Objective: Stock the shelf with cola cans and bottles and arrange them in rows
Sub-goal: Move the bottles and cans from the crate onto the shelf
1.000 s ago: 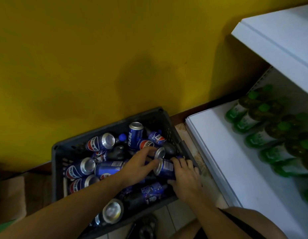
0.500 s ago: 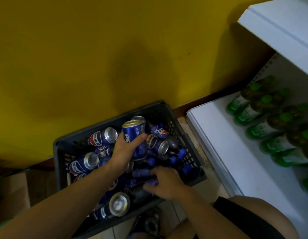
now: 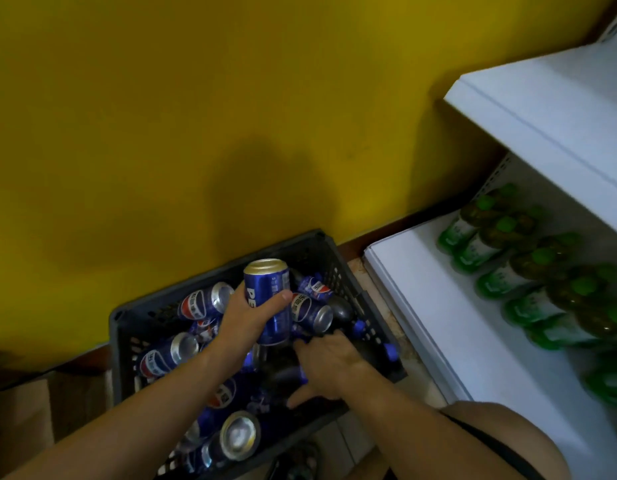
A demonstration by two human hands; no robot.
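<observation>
held can (image 3: 268, 299): blue cola can, upright, lifted above the crate; white letters "pe" read down its side, the rest covered by the thumb; small print beside it is too blurred to read
left hand (image 3: 246, 318): wrapped around the held can, thumb across the front, fingers behind it
right hand (image 3: 329, 363): down inside the crate among the drinks, fingers curled over something dark; cannot tell what it grips or whether it grips at all
crate (image 3: 125, 337): dark grey plastic, slotted walls, on the floor against the wall; its near edge is cut off by the arms
cans in crate (image 3: 203, 301): blue cans lying on their sides in a jumble, silver ends showing, red-white-blue round logos; the writing on them is not legible
bottles in crate (image 3: 359, 327): dark cola bottles with blue caps, mostly buried under cans, only caps and shoulders show
lower shelf (image 3: 438, 306): white, to the right of the crate, its front part bare
green bottles (image 3: 501, 275): rows of green-capped bottles with green and white labels at the back of the lower shelf; label text too blurred to read, the right end runs out of view
upper shelf (image 3: 542, 109): white board above, cut off at the right edge
wall (image 3: 196, 116): mustard yellow, with a soft shadow above the crate
floor (image 3: 355, 441): pale tiles, little of it visible; a dark object under the crate's near corner is unclear
knee (image 3: 501, 438): bare, bottom right, partly cropped
</observation>
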